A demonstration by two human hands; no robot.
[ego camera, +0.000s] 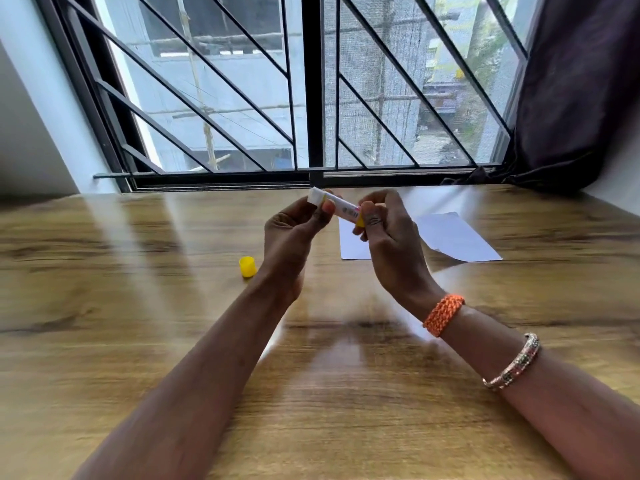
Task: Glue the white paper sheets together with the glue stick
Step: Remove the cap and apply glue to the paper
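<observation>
Both hands are up above the wooden table (138, 306), in front of the window (311, 91), and they hold the glue stick (337, 207) between them. The stick lies nearly horizontal, white glue end to the left, yellow base to the right. The left hand (294, 230) pinches the stick near the glue end w/ thumb and fingers. The right hand (384, 230) grips the yellow base, fingers curled round it. So the stick is in the air, not touching the table.

The yellow cap (248, 267) is off; it lies on the table just left of the left wrist, below the stick. The white paper sheets (450, 237) lie flat on the table behind the right hand, to the right of the stick, partly hidden by the hand. How many sheets, I cannot tell.

On the right forearm: an orange braided band (444, 314) at the wrist and a metal bangle (512, 363) nearer the elbow. A dark curtain (575, 98) hangs right of the window.
</observation>
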